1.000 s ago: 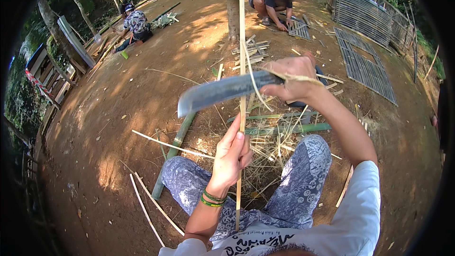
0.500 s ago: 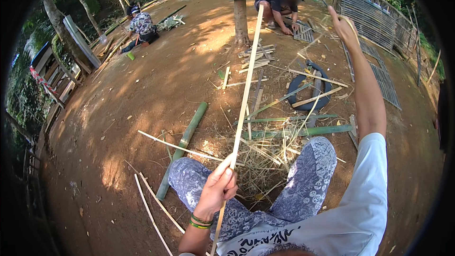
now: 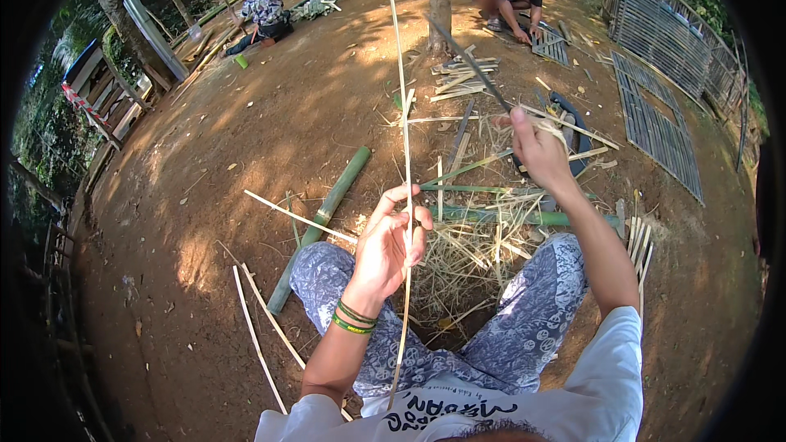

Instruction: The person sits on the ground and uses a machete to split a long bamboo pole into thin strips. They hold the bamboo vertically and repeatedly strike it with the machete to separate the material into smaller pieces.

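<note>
My left hand [image 3: 383, 250] grips a long, thin bamboo strip [image 3: 402, 106] between thumb and fingers. The strip stands nearly upright in the picture, and its lower end reaches my shirt. To the right, my right hand [image 3: 540, 155] is closed on a knife [image 3: 475, 65]. Its dark, narrow blade points up and left, apart from the strip. Most of the handle is hidden in the fist, with something pale beside the fingers. Below the hands, pale bamboo shavings [image 3: 471, 254] lie on the ground between my bent knees.
A green bamboo pole [image 3: 340, 184] lies left of my knees, another pole [image 3: 548, 218] ahead. Split pieces [image 3: 467, 78] lie near a tree trunk [image 3: 440, 12]. A dark ring [image 3: 580, 143] sits behind my right hand. Two people work farther off; slatted panels [image 3: 655, 119] lie right.
My right hand has swung down and left with the knife, from high on the right. My left hand has moved up slightly, and the strip's top has tipped left.
</note>
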Available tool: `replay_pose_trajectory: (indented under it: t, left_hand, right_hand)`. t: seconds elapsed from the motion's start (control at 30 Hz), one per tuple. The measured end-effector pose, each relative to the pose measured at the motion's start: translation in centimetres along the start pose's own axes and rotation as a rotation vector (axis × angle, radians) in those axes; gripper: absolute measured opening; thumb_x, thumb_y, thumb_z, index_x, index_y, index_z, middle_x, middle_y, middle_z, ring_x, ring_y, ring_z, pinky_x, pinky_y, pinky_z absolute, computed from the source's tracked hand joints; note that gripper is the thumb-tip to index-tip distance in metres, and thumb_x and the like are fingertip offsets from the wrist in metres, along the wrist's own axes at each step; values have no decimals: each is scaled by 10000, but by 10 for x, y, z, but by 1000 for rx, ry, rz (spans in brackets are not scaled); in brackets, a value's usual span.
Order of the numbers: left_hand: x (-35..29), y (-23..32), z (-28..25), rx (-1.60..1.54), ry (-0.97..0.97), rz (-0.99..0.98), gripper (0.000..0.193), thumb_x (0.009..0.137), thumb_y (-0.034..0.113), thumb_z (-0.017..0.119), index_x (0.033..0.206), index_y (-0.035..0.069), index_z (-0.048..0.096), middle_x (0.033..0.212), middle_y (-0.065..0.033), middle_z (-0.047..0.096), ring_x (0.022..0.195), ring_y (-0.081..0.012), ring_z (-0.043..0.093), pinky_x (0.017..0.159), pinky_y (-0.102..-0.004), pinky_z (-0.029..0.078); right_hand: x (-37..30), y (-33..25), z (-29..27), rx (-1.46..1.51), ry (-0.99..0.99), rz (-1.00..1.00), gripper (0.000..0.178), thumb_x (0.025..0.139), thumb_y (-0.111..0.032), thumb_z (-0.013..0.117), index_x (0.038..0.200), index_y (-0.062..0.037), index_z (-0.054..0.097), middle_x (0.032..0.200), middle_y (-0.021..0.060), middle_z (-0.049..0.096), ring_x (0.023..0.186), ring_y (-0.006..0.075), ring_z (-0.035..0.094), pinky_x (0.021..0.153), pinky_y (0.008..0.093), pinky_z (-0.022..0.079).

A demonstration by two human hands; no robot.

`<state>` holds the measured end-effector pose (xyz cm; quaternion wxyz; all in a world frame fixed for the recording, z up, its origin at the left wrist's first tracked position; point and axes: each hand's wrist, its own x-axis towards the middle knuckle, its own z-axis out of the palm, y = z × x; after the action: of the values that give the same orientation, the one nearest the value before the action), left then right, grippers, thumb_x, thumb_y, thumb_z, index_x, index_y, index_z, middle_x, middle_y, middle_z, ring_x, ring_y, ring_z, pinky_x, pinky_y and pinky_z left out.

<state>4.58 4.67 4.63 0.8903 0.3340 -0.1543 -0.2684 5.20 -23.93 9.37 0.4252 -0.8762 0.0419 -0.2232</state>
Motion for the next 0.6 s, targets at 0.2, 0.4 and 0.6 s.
replay_pose_trajectory:
  t: [0.2, 0.4, 0.6]
  left_hand:
    - [13, 1, -1, 39, -59, -13, 321, 1066, 165, 415, 1362, 49, 460, 842, -78, 595, 502, -61, 410, 444, -192, 329]
    - [14, -4, 9, 195, 66, 13, 409, 1073, 154, 445, 1473, 76, 415, 850, -51, 594, 575, -61, 449, 523, -195, 376]
    - [13, -7, 18, -20, -6, 0, 596, 1049, 107, 461, 1586, 62, 206, 902, -51, 613, 645, -84, 475, 591, -231, 405]
  right_hand:
    - [-31, -30, 28, -89, -60, -324, 535, 948, -574, 547, 1024, -78, 730, 575, 163, 579, 582, 363, 626, 575, 432, 483]
    - [-48, -17, 49, -294, -57, -440, 640, 840, -704, 606, 1073, -123, 736, 608, 132, 652, 580, 342, 677, 536, 465, 505]
    - [-56, -18, 60, -243, -34, -559, 644, 833, -661, 653, 1062, -62, 711, 642, 136, 670, 578, 329, 679, 542, 443, 524]
